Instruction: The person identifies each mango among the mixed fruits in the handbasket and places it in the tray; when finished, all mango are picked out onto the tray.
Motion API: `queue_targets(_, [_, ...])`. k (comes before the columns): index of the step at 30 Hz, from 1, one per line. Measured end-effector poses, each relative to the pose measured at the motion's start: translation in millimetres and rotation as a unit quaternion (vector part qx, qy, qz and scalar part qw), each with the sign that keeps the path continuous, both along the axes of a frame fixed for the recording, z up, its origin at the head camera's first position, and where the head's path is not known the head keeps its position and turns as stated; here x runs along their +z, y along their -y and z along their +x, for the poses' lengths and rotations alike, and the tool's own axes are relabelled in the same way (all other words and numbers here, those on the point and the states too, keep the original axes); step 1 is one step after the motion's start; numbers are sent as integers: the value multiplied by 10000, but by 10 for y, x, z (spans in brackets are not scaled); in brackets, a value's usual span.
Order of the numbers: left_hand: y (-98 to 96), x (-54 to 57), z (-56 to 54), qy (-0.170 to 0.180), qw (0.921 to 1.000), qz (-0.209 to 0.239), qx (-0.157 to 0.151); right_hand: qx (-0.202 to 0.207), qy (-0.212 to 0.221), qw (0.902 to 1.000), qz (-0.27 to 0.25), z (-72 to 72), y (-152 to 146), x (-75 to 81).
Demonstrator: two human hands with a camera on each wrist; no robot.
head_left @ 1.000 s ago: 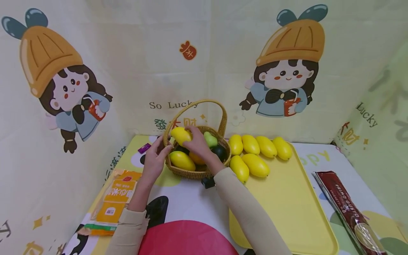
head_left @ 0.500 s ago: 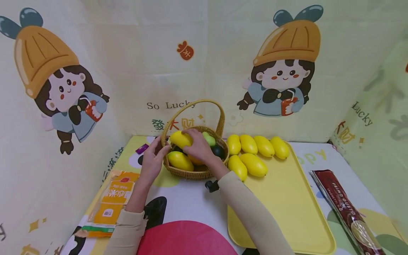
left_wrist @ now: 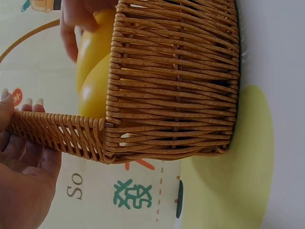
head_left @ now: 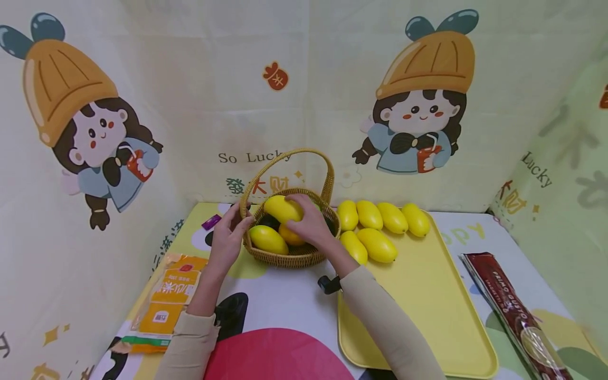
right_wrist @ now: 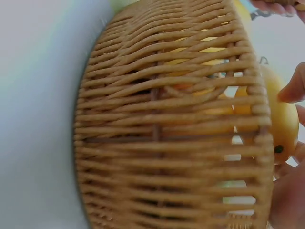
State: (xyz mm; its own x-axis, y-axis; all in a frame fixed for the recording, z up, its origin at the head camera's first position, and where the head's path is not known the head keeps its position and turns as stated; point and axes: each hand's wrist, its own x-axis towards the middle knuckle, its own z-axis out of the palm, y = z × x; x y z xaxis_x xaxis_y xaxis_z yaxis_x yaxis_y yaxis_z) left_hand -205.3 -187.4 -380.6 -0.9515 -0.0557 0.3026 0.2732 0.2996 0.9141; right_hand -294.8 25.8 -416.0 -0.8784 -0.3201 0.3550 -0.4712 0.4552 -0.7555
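My left hand (head_left: 227,238) grips the left side of the handle of a wicker basket (head_left: 287,260); in the left wrist view its fingers (left_wrist: 35,155) curl round the woven handle (left_wrist: 57,133). Over the basket, my right hand (head_left: 311,222) holds a yellow mango (head_left: 280,209), thumb on the near side and fingers on the far side. Another yellow mango (head_left: 268,240) lies in the basket at the front left, beside an orange fruit (head_left: 291,235). Dark fruit (head_left: 268,221) shows behind them. My right hand hides most of the basket's right half.
Several yellow mangoes (head_left: 392,218) lie at the back of a yellow tray (head_left: 418,311) to the right. A dark red spaghetti packet (head_left: 515,311) is at the far right. An orange food packet (head_left: 163,306) lies at the left, with a small purple packet (head_left: 211,221) behind it.
My right hand has moved the mango rightward, from near the handle's left side toward the basket's middle, now covering the green fruit. My left hand keeps its grip on the handle.
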Motion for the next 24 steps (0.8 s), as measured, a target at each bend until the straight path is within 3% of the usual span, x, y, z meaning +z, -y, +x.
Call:
queue_targets(5, [12, -39, -33, 44, 10000, 25, 19, -56, 132, 9990, -432, 100, -169, -38])
queue_targets(13, [94, -271, -191, -53, 9999, 56, 78, -360, 168, 9972, -630, 182, -373, -89])
queue_targets(24, [103, -286, -201, -72, 9999, 33, 99, -522, 336, 9953, -742, 333, -560, -127])
